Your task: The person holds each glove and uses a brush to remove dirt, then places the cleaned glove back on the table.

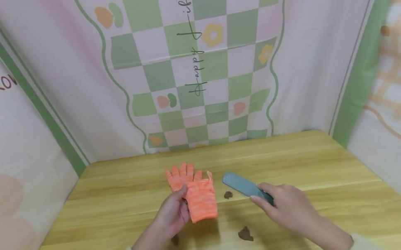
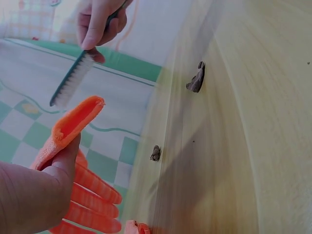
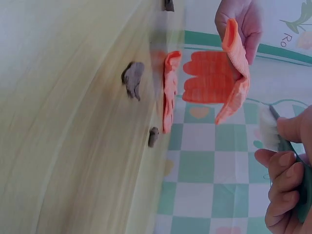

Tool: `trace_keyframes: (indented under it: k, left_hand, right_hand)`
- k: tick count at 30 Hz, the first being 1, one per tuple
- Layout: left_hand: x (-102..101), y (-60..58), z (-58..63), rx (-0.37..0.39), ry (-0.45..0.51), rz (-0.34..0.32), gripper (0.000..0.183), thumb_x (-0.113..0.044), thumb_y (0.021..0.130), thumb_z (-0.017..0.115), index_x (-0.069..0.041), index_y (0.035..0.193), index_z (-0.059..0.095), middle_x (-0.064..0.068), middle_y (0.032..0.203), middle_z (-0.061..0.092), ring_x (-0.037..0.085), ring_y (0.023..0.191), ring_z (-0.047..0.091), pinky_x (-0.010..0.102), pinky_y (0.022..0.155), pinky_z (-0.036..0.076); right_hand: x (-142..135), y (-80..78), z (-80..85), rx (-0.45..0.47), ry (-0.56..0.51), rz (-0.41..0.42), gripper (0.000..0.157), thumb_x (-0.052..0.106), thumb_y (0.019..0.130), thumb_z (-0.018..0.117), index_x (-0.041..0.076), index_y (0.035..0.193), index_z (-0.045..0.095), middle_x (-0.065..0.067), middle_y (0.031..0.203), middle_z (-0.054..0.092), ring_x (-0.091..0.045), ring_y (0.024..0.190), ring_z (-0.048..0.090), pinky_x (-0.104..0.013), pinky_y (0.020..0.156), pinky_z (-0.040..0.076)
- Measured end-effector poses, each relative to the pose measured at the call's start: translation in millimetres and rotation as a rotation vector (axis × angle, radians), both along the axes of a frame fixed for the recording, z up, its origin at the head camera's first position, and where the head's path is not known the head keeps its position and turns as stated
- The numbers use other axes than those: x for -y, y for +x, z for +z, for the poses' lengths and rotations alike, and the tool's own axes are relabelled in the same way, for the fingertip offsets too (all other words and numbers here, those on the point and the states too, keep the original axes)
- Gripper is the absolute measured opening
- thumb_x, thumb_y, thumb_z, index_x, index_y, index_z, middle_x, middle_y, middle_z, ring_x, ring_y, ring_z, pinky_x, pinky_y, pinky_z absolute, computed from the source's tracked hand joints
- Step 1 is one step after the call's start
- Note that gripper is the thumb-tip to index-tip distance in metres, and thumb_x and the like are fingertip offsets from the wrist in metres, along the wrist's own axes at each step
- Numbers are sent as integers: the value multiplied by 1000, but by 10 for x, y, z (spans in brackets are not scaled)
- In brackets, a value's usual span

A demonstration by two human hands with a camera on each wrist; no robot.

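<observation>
My left hand (image 1: 174, 215) grips an orange knit glove (image 1: 202, 202) near its cuff, thumb on top, above the table. In the left wrist view the cuff gapes and the glove's fingers (image 2: 95, 202) hang below. A second orange glove (image 3: 170, 92) lies on the table behind it, partly hidden in the head view. My right hand (image 1: 289, 208) holds a brush (image 1: 243, 184) by its dark green handle, to the right of the held glove and apart from it. White bristles (image 2: 75, 83) show under the brush in the left wrist view.
Brown clumps lie on the wood-grain table (image 1: 122, 218): a small one (image 1: 228, 195) between the hands, a larger one (image 1: 245, 233) nearer me, and another (image 1: 175, 240) partly hidden by the left hand. A checkered cloth (image 1: 186, 68) hangs behind the table, with printed cloths at both sides.
</observation>
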State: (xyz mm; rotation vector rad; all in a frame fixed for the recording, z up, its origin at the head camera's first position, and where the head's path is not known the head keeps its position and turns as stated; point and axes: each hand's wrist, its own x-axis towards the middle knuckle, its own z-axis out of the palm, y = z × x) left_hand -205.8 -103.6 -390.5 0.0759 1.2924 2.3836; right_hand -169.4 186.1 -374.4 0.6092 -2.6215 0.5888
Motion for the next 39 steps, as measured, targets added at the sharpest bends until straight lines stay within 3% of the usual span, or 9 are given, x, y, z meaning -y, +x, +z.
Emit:
trace_keyframes:
  k: [9,18,24,28,33,39]
  left_hand:
    - [-15,7,-5,-43,-35,-51,37,-17,107,36,9,132,37,9,107,68,17,100,66,33,86,54]
    - [-74,44,-17,-52,-146,-36,18,-13,104,43,2,112,50,3,95,67,12,90,65,29,80,55]
    - [-122,76,-4,-97,-212,-79,29,-11,104,44,12,120,47,6,100,67,14,93,64,29,81,54]
    - [-185,99,14,-110,-241,-86,28,-11,103,45,12,119,50,6,98,67,12,90,63,28,79,53]
    - [-255,122,21,-125,-242,-92,37,-10,104,44,15,131,43,15,115,65,18,102,62,34,87,53]
    - [-271,133,25,-167,-257,-120,38,-9,104,41,16,134,41,21,124,60,24,110,60,36,90,52]
  right_hand:
    - [183,-20,29,193,-218,-34,27,35,97,61,9,93,67,11,54,42,-2,42,33,-21,39,33]
    - [348,-58,70,347,-386,-19,33,42,94,63,9,93,67,3,57,46,-6,43,36,-22,40,34]
    - [466,-106,90,481,-544,-26,21,29,92,68,8,92,65,-1,58,46,-9,44,34,-21,39,28]
    - [564,-132,84,514,-595,-3,18,21,93,67,4,95,63,-5,66,52,-11,49,39,-23,42,32]
    - [675,-137,61,536,-660,26,19,17,95,65,0,102,60,-8,76,57,-14,54,44,-24,45,37]
    - [742,-144,16,547,-714,40,13,9,96,61,-2,102,56,-10,76,58,-17,51,49,-24,42,42]
